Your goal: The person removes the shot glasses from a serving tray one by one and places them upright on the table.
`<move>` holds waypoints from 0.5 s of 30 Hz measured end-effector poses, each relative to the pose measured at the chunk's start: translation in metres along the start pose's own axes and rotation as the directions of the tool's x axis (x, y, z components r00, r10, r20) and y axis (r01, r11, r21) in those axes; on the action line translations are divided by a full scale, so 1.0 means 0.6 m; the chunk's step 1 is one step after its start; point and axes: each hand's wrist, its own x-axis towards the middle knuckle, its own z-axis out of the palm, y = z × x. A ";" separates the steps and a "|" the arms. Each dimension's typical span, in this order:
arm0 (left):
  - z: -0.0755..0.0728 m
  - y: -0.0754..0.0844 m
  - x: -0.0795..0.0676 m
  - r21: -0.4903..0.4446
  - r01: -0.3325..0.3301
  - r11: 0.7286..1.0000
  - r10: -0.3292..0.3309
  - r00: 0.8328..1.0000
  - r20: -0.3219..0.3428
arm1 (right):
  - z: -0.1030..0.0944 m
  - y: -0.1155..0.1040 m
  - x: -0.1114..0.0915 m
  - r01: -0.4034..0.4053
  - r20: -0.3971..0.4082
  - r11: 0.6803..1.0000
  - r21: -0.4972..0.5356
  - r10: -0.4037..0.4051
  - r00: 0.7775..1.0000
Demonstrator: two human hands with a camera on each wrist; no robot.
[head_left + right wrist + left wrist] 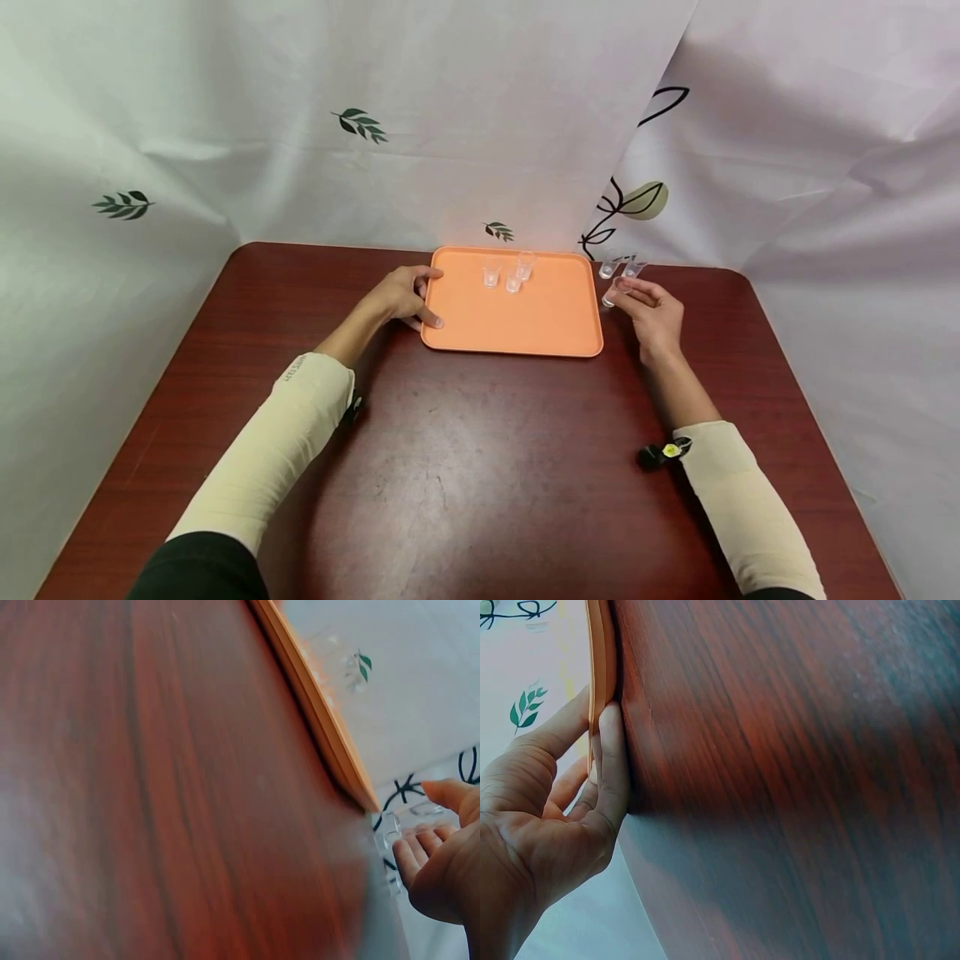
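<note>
An orange tray (pixel 517 327) lies at the back of the table with three small clear plastic cups on it, among them a cup (pixel 491 276) standing left of the others. My left hand (pixel 401 296) grips the tray's left rim; in the left wrist view the fingers of that hand (pixel 562 806) meet the tray's edge (pixel 602 667). Just right of the tray, my right hand (pixel 656 317) pinches another clear cup (pixel 610 295) between thumb and fingers. Behind it are two more clear cups, one (pixel 607 269) nearer the tray and one (pixel 634 267) farther right.
The dark reddish-brown wooden table (pixel 480 467) stretches in front of the tray toward me. A pale curtain (pixel 450 125) with leaf prints hangs directly behind the table's back edge and along both sides.
</note>
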 end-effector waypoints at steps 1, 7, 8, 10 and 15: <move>0.000 0.000 0.000 -0.001 -0.001 1.000 0.001 1.000 0.002 | -0.004 -0.001 0.002 -0.011 -0.011 1.000 -0.002 0.011 1.000; -0.001 0.001 -0.002 -0.001 -0.009 1.000 0.009 1.000 0.000 | -0.025 -0.009 0.020 -0.054 -0.052 0.998 0.033 0.055 0.997; -0.001 0.001 -0.002 -0.001 -0.011 1.000 0.011 1.000 -0.001 | -0.028 -0.010 0.024 -0.054 -0.057 0.998 0.042 0.057 0.997; -0.002 0.001 -0.003 0.001 -0.014 1.000 0.014 1.000 0.000 | -0.033 -0.013 0.031 -0.057 -0.072 0.996 0.063 0.061 0.996; -0.001 0.002 -0.003 -0.002 -0.011 1.000 0.011 1.000 0.010 | -0.047 -0.018 0.047 -0.063 -0.109 0.994 0.092 0.073 0.991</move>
